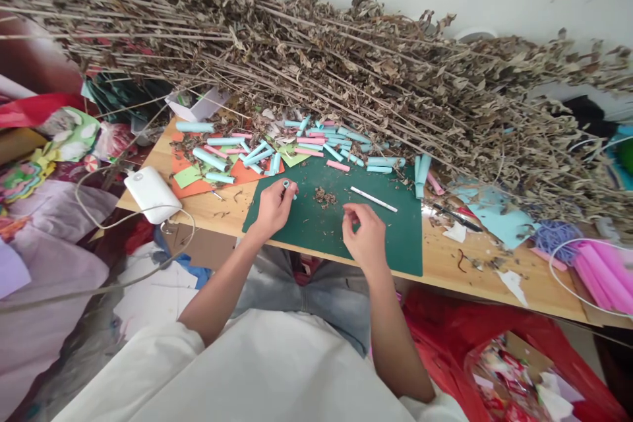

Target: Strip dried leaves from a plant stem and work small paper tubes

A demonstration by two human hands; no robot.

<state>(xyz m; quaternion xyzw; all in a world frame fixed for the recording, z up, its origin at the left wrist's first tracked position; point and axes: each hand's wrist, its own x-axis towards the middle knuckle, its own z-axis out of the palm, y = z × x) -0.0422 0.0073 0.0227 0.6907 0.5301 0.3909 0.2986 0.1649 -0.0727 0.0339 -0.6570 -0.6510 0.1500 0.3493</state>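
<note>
My left hand (275,206) is closed around a small rolled blue paper tube (287,184), its open end facing up, over the left part of a green mat (316,231). My right hand (363,231) hangs over the mat's middle with thumb and fingertips curled together; whatever they may hold is too small to make out. Between the hands lies a little heap of crumbled dry leaves (325,196). A white pen (374,199) rests on the mat just beyond my right hand. Many blue tubes (257,153) and pink tubes (337,165) are scattered behind.
Dried leafy stalks (316,46) cover the back of the table. A white power bank (152,193) with a cable sits at the left edge. On the right are a black pen (457,217), blue paper (499,211) and pink paper (603,277). A red bag (445,323) stands below.
</note>
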